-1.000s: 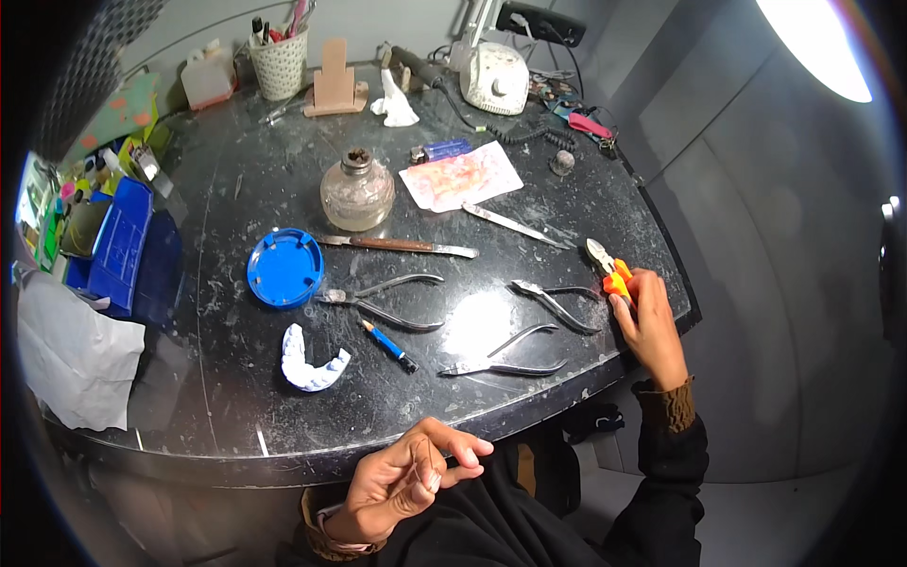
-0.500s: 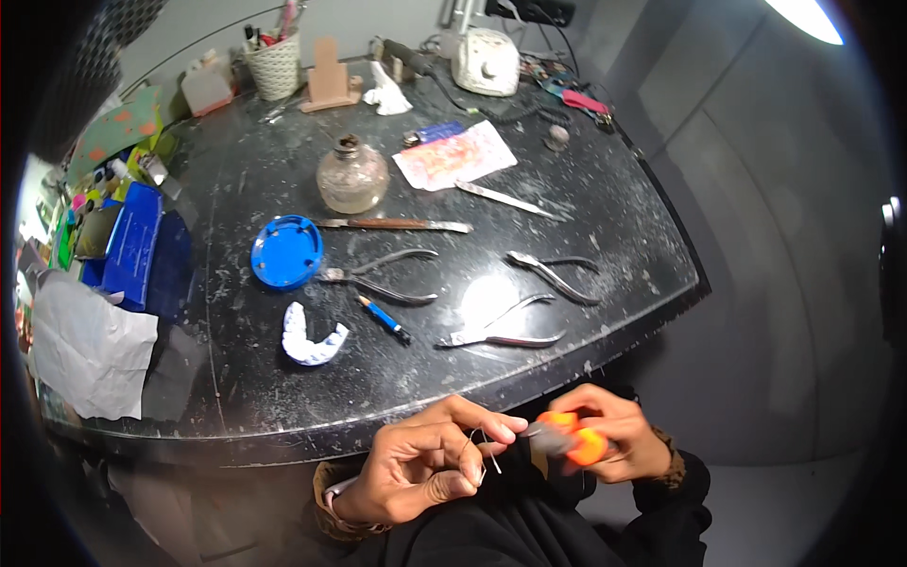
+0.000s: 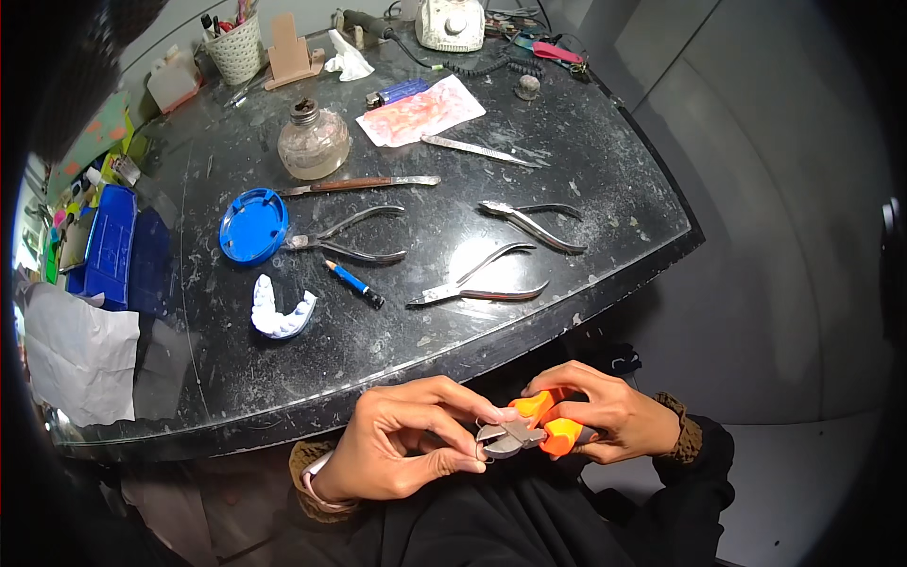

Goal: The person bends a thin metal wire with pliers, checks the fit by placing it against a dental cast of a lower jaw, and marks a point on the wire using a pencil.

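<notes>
My right hand (image 3: pixel 614 416) is wrapped round the orange handles of a pair of wire cutters (image 3: pixel 560 437), whose grey jaws point left. Between the fingertips of my left hand (image 3: pixel 411 442), a thin bent wire (image 3: pixel 480 457) is pinched. The cutter jaws are at the wire, right beside my left fingertips; whether they have closed on it I cannot make out. Both hands are in front of the bench edge, above my lap. Nearest on the bench are steel pliers (image 3: pixel 477 288) with their handles spread, and a short blue pencil (image 3: pixel 353 283).
On the black bench (image 3: pixel 283 378) lie a white dental cast (image 3: pixel 276 317), a blue round lid (image 3: pixel 253 227), two more pliers (image 3: pixel 351 236) (image 3: pixel 529 227), a wooden-handled knife (image 3: pixel 364 184) and tweezers (image 3: pixel 482 150). Behind them stands a glass burner (image 3: pixel 314 146). A blue box (image 3: pixel 106 246) sits left.
The cutters have moved left, with their jaws now at the wire between my left fingertips. The whole view has shifted, so the bench things appear higher and further left.
</notes>
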`<action>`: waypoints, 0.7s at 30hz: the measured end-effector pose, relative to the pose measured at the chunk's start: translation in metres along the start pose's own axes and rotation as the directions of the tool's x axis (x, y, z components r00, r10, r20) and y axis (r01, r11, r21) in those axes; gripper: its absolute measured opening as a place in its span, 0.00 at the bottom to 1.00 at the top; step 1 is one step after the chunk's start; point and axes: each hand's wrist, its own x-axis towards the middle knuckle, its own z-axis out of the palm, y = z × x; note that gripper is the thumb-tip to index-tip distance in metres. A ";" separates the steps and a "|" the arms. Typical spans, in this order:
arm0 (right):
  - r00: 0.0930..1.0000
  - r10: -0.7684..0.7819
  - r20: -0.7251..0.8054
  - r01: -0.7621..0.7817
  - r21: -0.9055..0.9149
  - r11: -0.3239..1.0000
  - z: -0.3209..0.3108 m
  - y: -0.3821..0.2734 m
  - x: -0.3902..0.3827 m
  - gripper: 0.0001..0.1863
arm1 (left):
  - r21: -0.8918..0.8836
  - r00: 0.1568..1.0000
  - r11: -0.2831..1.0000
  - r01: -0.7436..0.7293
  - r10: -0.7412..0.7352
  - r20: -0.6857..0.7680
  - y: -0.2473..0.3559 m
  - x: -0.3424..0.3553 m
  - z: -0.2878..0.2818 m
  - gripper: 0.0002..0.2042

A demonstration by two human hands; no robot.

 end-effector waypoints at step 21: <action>0.982 -0.081 -0.169 0.053 -0.166 0.985 0.015 0.012 -0.002 0.10 | -0.238 0.998 0.970 -0.047 0.035 -0.054 -0.023 -0.007 0.003 0.04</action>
